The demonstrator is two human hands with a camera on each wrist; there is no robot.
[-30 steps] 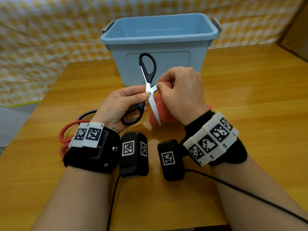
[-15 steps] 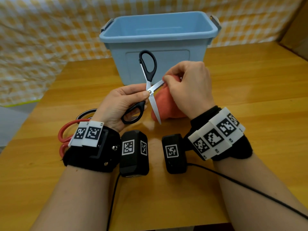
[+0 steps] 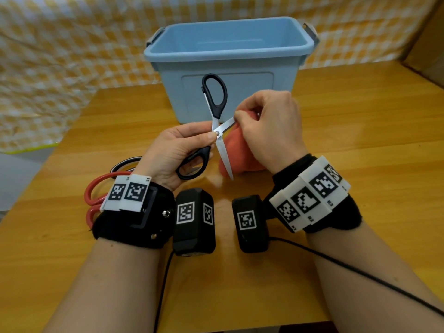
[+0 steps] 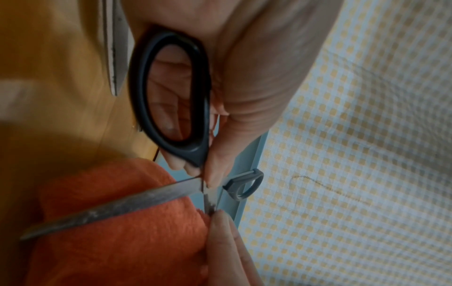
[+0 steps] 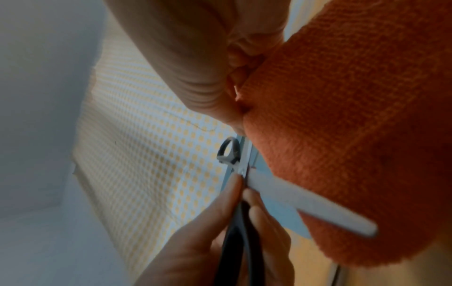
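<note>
Black-handled scissors (image 3: 215, 99) stand wide apart above the wooden table (image 3: 360, 145). My left hand (image 3: 206, 140) grips them at the pivot, thumb by the rivet, with the lower handle loop in its palm. One blade (image 3: 225, 159) points down toward me. My right hand (image 3: 240, 118) pinches an orange cloth (image 3: 242, 155) around the other blade, a short way out from the pivot. The left wrist view has the handle loop (image 4: 139, 87) close up, the cloth (image 4: 110, 251) and a blade (image 4: 110, 211) lying over it. In the right wrist view the cloth (image 5: 354, 116) hangs behind a blade (image 5: 305, 203).
A light blue plastic bin (image 3: 225, 57) stands just behind the hands, with grey latches and nothing visible inside. Red loops (image 3: 96, 193) and a black-and-white loop (image 3: 122, 164) lie by my left wrist, partly hidden. A yellow checked cloth (image 3: 60, 68) hangs behind the table.
My right hand has slid with the cloth up and to the right along the blade, away from the pivot. More bare blade shows. My left hand has held still.
</note>
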